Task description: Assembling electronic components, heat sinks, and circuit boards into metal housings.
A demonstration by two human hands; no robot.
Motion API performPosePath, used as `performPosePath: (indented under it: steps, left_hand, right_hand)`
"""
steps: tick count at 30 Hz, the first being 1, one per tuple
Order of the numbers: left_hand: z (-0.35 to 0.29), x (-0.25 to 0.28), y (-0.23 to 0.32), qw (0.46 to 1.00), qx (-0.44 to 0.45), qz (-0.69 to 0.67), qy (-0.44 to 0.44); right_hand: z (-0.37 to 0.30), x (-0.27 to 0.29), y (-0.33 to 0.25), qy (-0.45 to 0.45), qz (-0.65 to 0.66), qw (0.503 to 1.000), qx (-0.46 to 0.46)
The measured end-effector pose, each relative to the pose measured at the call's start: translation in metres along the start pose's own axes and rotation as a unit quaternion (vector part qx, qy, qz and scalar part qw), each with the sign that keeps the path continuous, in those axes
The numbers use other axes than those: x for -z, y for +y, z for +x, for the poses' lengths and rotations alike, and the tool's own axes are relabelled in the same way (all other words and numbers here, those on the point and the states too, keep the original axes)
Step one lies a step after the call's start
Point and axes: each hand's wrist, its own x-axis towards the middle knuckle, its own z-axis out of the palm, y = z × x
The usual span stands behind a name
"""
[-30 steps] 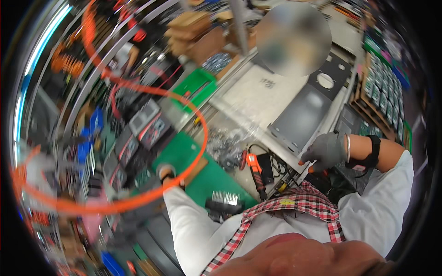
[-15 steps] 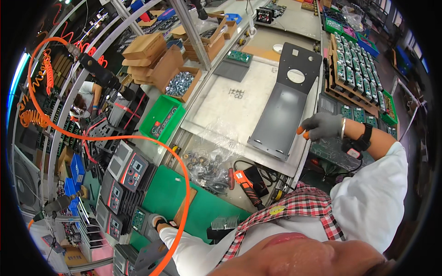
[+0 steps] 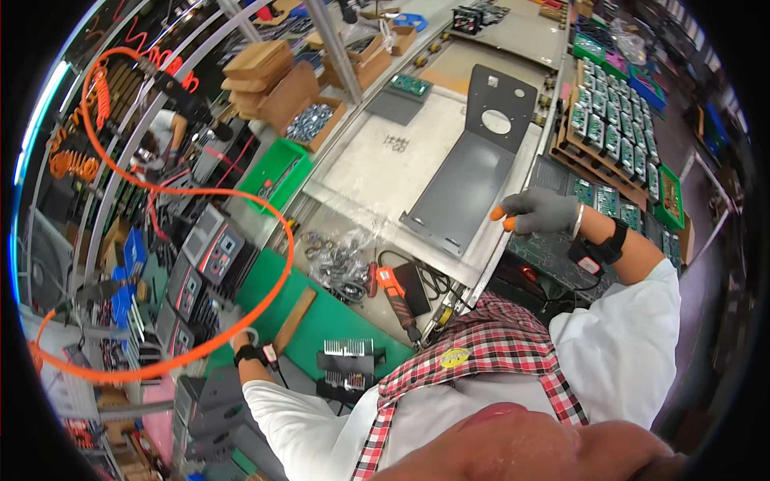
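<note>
Beside the grey plate, flat on the white board, the right hand hangs empty, fingers slightly apart; the left hand is near the stacked panels (its grip cannot be told).

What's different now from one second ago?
The right hand moved forward along the right side of the long grey panel, away from its near corner. Whether it touches the panel is hard to tell. The whole view shifted too. The panel stayed on the white board; the left hand is still near the stacked dark boxes.
</note>
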Motion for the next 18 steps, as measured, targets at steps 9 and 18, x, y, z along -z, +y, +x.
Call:
performPosePath:
  steps: [9, 18]
  left_hand:
    - [-0.184, 0.042, 0.199, 0.952, -0.206, 0.211, -0.079]
    - [-0.238, -0.069, 0.349, 0.830, -0.491, 0.194, -0.182]
  right_hand:
    - [0.017, 0.029, 0.022, -0.035, 0.027, 0.997, 0.064]
    - [0.010, 0.101, 0.053, 0.007, -0.024, 0.997, 0.075]
